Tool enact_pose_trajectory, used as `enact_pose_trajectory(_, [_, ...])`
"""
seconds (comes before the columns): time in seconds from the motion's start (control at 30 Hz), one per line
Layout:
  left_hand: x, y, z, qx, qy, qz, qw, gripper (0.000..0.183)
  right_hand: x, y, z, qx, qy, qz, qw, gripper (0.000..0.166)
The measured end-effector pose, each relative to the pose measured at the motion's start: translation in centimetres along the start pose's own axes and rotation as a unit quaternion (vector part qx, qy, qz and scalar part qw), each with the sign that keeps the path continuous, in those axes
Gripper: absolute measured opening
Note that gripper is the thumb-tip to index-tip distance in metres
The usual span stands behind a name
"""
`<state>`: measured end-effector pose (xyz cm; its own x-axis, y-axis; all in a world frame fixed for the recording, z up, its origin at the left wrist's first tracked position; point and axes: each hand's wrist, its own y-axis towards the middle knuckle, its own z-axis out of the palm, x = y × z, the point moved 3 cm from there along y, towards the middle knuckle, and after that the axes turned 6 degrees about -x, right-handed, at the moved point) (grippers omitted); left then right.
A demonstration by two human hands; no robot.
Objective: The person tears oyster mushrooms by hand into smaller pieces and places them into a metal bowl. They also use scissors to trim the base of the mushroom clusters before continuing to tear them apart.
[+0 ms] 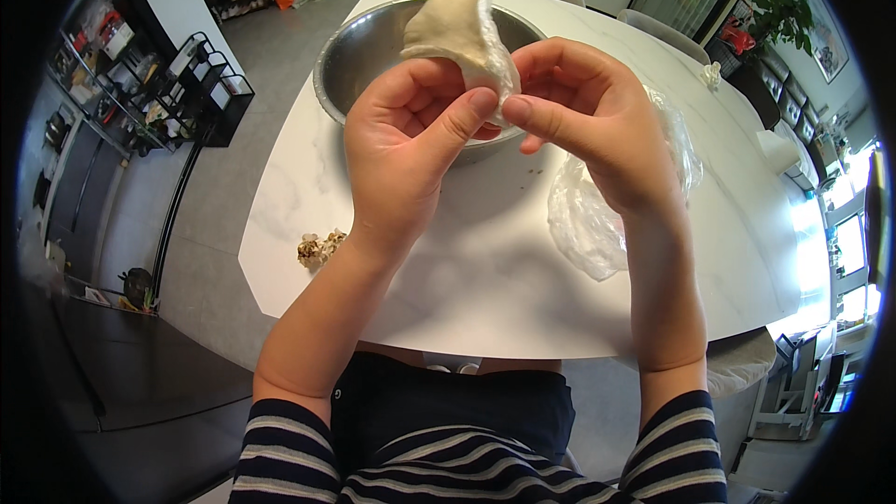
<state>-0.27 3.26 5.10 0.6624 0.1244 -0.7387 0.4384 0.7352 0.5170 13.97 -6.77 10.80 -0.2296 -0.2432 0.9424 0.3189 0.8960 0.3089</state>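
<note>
A large cream-coloured oyster mushroom [448, 21] is held up over the near side of a stainless steel bowl [350, 77]. My left hand [413, 133] pinches its lower part between thumb and fingers. On the other side, the thumb and fingertips of my right hand [581, 98] grip the white, rough-looking edge near the stem. Both thumbs almost meet there. Much of the bowl's inside is hidden behind the hands and the mushroom. Partly under my right forearm lies a crumpled clear plastic bag [584, 224], its contents hard to make out.
A brownish mushroom-base clump [318, 250] rests on the white marbled table [476, 280], beside my left forearm. Small dark crumbs dot the tabletop near the bowl. A small white piece [711, 75] sits near the far right edge. Grey chairs [661, 35] stand around the table.
</note>
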Motion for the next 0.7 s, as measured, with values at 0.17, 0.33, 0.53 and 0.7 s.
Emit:
enact_pose_trajectory(0.17, [0.1,-0.2,0.3,-0.002,-0.004,0.037,0.999,0.02,0.1,-0.2,0.2,-0.008,0.013,-0.029,0.999,0.026])
enact_pose_trajectory(0.33, [0.0,-0.3,0.2,0.023,0.015,0.027,0.999,0.02,0.3,-0.4,0.3,-0.013,-0.015,-0.02,1.0,0.024])
enact_pose_trajectory(0.53, [-0.2,-0.8,0.9,0.045,0.048,0.013,0.998,0.025,-0.2,-0.6,0.2,-0.017,-0.031,-0.036,0.999,0.021])
enact_pose_trajectory(0.7, [-0.5,-0.8,1.1,0.037,0.068,0.042,0.996,0.017,-0.2,-0.5,0.3,-0.017,-0.042,-0.032,0.998,0.021])
